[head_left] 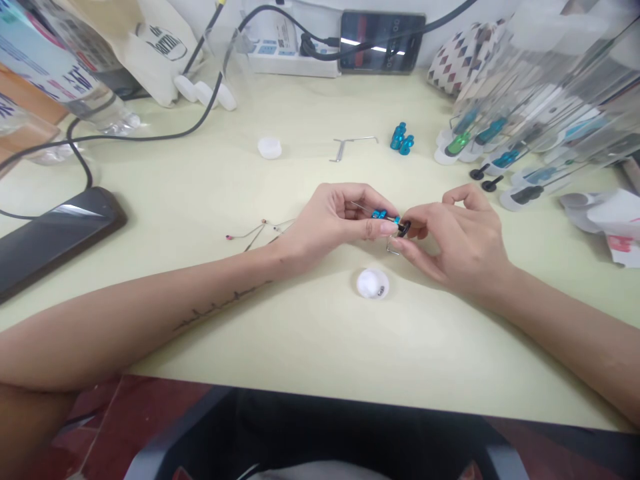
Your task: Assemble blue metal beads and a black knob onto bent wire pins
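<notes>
Near the middle of the table my left hand [345, 217] is closed around a small blue metal fitting [380, 214] on a thin metal rod. At its fingertips sits a black disc-headed piece [404, 229], which my right hand [455, 233] pinches from the other side. A small L-shaped hex key [393, 247] shows just below the right fingertips; whether they grip it is hard to tell. Below the hands stands a small white cap [372, 284] with tiny metal bits in it. Several thin wires with coloured tips [257, 230] lie beside my left wrist.
Beyond the hands are two loose hex keys [345, 145], blue fittings [402, 139] and a white cap [270, 148]. Clear tubes [530, 133] and black pieces [486, 177] stand at right. A black cable [150, 137] crosses the left, near a dark device [60, 233]. A phone [383, 41] leans behind.
</notes>
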The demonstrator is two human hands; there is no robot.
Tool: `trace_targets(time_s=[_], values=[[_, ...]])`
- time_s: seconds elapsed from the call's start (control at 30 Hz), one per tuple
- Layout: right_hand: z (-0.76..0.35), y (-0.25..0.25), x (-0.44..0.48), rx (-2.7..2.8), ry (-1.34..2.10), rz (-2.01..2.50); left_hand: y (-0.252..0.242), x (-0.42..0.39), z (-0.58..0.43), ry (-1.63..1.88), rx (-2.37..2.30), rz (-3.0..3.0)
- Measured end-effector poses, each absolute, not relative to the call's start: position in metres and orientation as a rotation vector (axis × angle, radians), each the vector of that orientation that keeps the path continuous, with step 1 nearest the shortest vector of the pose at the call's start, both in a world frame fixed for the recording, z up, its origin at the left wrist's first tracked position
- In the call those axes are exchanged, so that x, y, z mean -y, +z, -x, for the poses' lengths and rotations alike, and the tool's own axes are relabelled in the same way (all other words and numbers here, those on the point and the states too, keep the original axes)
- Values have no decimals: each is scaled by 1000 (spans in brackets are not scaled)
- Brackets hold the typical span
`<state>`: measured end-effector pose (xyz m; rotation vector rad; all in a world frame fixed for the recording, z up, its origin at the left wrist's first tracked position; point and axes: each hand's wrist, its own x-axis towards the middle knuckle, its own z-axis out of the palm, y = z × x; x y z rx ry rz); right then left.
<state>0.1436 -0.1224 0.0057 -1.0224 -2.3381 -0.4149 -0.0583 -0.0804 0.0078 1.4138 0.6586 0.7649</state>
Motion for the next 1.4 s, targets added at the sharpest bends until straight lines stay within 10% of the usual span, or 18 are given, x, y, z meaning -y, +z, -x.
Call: trace_targets(time_s=[1.4], values=[[-145, 2, 122, 2296, -414, 972, 8, 83, 57, 780, -651, -1398]])
